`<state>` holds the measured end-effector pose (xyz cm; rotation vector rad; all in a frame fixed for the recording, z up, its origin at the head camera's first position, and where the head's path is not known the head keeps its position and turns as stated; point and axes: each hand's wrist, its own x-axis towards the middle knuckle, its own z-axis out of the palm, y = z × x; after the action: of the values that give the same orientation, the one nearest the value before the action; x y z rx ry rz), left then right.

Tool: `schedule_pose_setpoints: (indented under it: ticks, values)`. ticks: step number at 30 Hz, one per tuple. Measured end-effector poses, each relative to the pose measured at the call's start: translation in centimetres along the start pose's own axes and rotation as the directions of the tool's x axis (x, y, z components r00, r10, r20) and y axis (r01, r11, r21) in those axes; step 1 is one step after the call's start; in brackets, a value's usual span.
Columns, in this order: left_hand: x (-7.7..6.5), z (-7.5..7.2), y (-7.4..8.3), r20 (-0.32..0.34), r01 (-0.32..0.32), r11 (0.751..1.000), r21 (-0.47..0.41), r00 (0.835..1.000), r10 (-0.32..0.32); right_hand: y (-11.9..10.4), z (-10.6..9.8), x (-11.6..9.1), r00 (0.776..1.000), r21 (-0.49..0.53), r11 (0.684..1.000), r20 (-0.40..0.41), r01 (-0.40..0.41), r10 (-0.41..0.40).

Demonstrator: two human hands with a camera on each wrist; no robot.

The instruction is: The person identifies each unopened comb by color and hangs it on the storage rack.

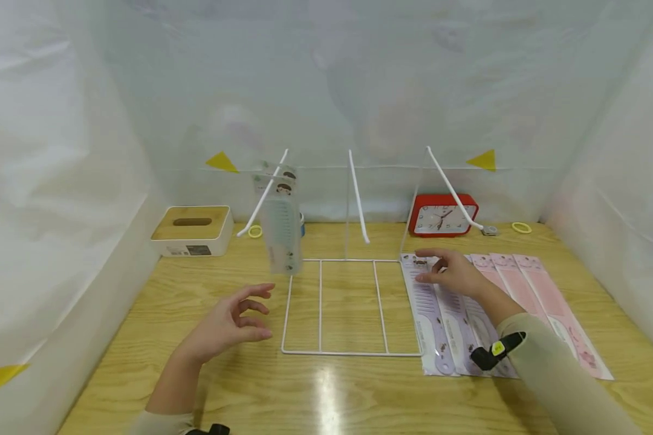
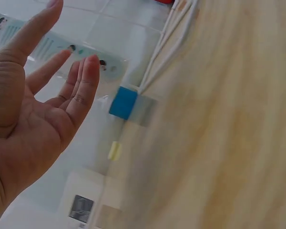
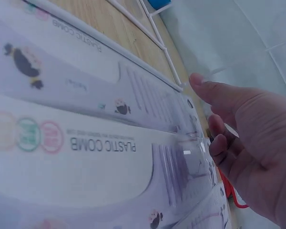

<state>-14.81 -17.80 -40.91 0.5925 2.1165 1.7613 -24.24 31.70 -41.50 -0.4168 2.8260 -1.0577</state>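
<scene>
Purple plastic combs in clear flat packets lie on the wood-grain table, beside the white wire rack. I see the right hand loosely parted over them, the left hand relaxed, wide; the left prong carries clear-packed green combs.

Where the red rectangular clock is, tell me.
In the head view, the red rectangular clock stands right of centre, behind the rightmost prong of the white wire rack.
</scene>
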Motion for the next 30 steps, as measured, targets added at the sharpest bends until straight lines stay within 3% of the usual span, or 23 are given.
schedule_pose_setpoints:
  ticks: [8, 13, 23, 26, 30]
  values:
    - [0.6, 1.7, -2.4, -0.003, 0.047, 0.997, -0.053, 0.999, -0.047, 1.1, -0.3, 1.6, 0.997, -0.045, 0.998, 0.063, -0.051, 0.054]
    - [0.9, 2.2, -3.7, -0.003, 0.017, 0.999, -0.044, 1.0, -0.017, 1.5, 0.0, 1.8, 0.995, -0.061, 0.998, 0.091, -0.022, 0.028]
    - [1.5, 2.7, -5.2, -0.012, -0.025, 0.996, 0.085, 1.0, 0.026, 2.0, 0.1, 2.6, 0.994, -0.173, 0.984, 0.103, 0.042, -0.025]
    - [1.7, 2.8, -5.3, -0.02, -0.014, 0.992, 0.123, 1.0, 0.017, 2.2, 0.1, 2.5, 0.995, -0.193, 0.979, 0.094, 0.057, -0.04]
    - [1.9, 2.7, -5.2, -0.017, 0.033, 0.99, 0.136, 0.999, -0.031, 2.3, 0.3, 2.4, 0.996, -0.146, 0.989, 0.089, 0.014, -0.001]
